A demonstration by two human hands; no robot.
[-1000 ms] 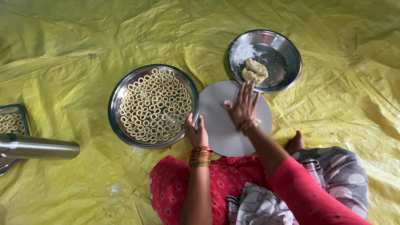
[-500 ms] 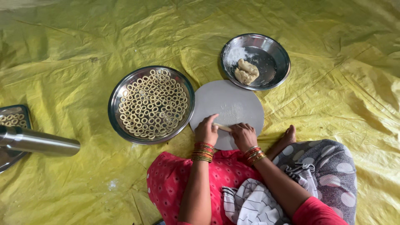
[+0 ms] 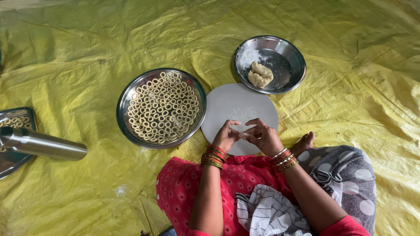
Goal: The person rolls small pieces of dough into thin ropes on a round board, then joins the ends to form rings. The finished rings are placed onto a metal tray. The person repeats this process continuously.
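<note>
Hands [image 3: 245, 136] drawn together, thin dough strip [image 3: 240, 133] lying crosswise, pinched between

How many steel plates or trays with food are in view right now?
3: a plate of dough rings left of the round board, a plate with a dough lump above the board, and a tray cut off at the left edge.

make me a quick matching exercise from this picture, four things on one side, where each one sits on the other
Things:
1. dough lump
2. dough rings
3. steel cylinder
4. round white board

Places:
A. at the far left, lying across a tray
B. in the small steel bowl at the top right
C. just in front of both hands
D. filling the big steel plate left of the board

Pairs: 1-B, 2-D, 3-A, 4-C
</note>
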